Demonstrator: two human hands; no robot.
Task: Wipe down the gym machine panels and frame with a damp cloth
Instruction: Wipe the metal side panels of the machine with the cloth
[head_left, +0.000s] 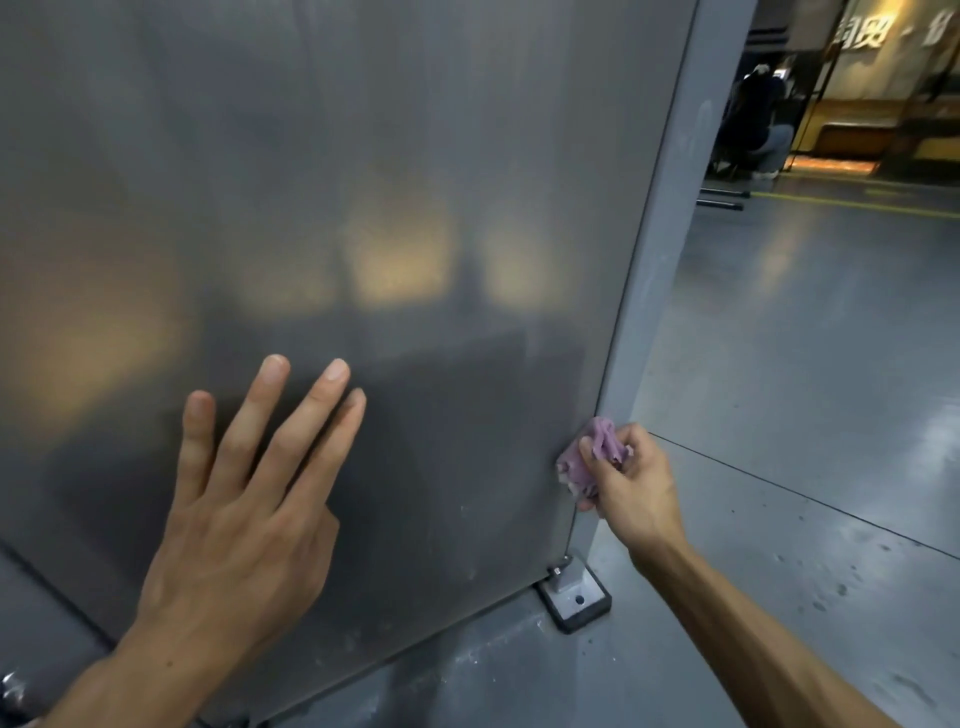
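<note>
Right grip (631, 480) clenched on purple cloth (592, 457) at panel (363, 208) edge, left grip (234, 499) flat, fingers straight

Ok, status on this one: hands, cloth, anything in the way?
Left hand flat on panel. Right hand grips purple cloth at panel's lower right edge, by frame post. Nothing blocking.

Two bare arms come into the picture from the bottom edge, one from about 7 o'clock and one from about 5 o'clock. No sleeves show on them. The left hand (244, 519) has long, thin fingers with short, neat nails. The right hand (631, 483) is bare too. A tiny dark dot sits on the left wrist, near 7 o'clock.
</note>
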